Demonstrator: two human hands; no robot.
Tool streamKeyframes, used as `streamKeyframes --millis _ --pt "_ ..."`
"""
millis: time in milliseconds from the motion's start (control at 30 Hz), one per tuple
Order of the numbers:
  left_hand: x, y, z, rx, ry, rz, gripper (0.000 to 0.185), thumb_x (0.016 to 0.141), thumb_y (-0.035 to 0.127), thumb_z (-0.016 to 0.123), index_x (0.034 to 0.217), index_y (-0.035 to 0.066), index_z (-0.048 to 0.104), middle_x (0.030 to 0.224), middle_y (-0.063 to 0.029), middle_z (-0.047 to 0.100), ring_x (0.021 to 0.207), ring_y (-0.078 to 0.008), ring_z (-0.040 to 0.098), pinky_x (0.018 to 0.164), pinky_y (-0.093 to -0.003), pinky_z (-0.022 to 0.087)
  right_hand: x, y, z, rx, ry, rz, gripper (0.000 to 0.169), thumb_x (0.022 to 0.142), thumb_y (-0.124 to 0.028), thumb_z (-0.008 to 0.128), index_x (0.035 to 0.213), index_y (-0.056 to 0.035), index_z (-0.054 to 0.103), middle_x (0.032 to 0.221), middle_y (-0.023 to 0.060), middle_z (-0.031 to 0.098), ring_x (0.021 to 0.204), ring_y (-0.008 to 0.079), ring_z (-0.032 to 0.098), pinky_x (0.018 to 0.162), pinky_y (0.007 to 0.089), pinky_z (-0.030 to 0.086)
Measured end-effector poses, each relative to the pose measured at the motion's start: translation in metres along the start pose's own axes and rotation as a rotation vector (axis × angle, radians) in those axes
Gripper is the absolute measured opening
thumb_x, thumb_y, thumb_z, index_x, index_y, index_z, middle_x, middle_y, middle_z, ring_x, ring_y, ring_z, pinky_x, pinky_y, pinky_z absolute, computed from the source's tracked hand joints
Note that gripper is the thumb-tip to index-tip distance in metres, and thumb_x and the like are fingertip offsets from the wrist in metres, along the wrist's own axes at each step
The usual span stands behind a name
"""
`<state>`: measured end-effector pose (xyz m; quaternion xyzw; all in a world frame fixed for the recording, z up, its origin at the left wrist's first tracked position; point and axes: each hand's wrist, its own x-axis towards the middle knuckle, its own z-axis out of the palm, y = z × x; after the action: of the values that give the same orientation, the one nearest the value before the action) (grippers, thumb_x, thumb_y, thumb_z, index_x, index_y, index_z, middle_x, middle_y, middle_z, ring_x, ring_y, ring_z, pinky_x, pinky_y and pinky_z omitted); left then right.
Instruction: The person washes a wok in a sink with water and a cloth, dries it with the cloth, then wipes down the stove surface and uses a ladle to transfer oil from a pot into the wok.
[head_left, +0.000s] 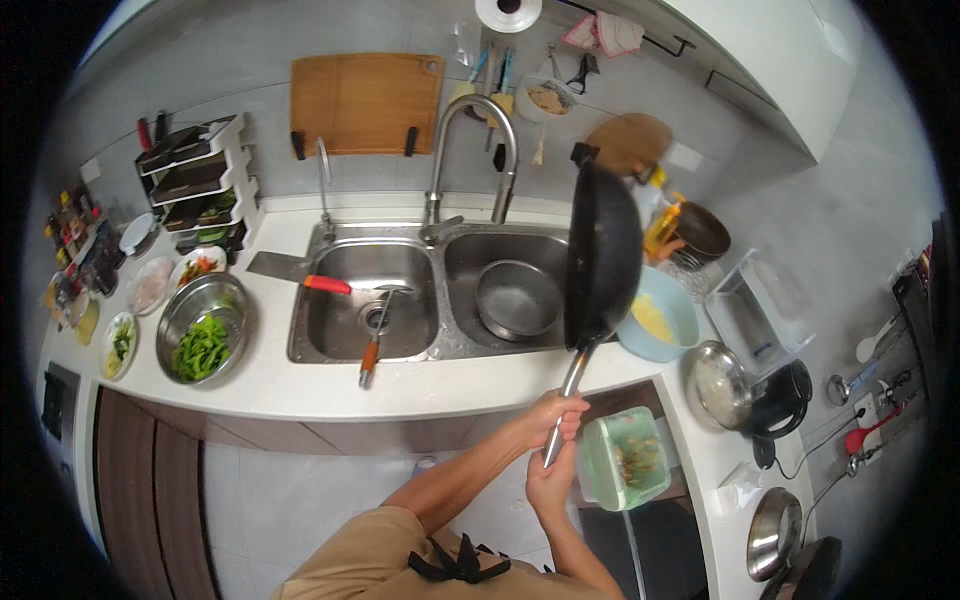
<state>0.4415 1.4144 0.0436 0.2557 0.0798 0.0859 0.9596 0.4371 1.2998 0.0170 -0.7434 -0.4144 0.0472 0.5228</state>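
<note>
A black wok (604, 259) is tilted up on its edge above the right side of the sink, with its metal handle (576, 373) pointing towards me. My left hand (551, 421) is wrapped around the middle of the handle. Just below it, my right hand (551, 476) grips the handle's end. Beside my hands, a green bin (587, 457) holds food scraps. In the right basin (465, 277) of the steel sink sits a round metal pan (517, 298), partly beside the wok. The wok's inner surface is seen only edge-on.
A spatula (326, 283) and an orange-handled tool (371, 360) lie across the left basin (337, 330). A steel bowl (166, 319) of cut green vegetables stands on the left. To the right are a blue bowl (686, 345), a clear container (742, 322) and a black kettle (780, 394).
</note>
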Motion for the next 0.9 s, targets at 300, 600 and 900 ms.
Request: streamKeyframes --millis 300,600,900 --pt "-0.135 -0.043 -0.003 0.846 0.699 0.346 0.024 0.068 0.012 0.067 0.078 0.002 0.048 0.054 -0.002 0.048 0.044 -0.0068 0.044 0.038 -0.0233 0.035 -0.106 -0.008 0.042 0.655 -0.513 0.301 0.029 0.071 -0.005 0.056 0.093 -0.001 0.039 0.062 0.005 0.05 0.044 0.0133 0.049 0.039 0.0252 0.04" --pt "-0.378 -0.049 -0.017 0.8 1.137 0.566 0.032 0.065 0.021 0.064 0.084 -0.001 0.051 0.066 -0.0119 0.054 0.059 -0.0191 0.054 0.054 -0.0321 0.043 -0.249 -0.137 0.121 0.801 -0.947 0.099 0.035 0.068 -0.014 0.063 0.093 0.001 0.046 0.077 0.0056 0.054 0.07 0.0123 0.051 0.059 0.026 0.042" --pt "-0.698 -0.081 -0.008 0.566 1.82 0.691 0.034 0.065 0.022 0.066 0.082 -0.002 0.049 0.066 -0.0128 0.055 0.057 -0.0196 0.055 0.052 -0.0325 0.044 -0.444 -0.32 0.209 0.847 -1.73 0.039 0.021 0.071 -0.003 0.055 0.088 0.0003 0.044 0.069 0.007 0.053 0.056 0.0135 0.052 0.048 0.0259 0.042"
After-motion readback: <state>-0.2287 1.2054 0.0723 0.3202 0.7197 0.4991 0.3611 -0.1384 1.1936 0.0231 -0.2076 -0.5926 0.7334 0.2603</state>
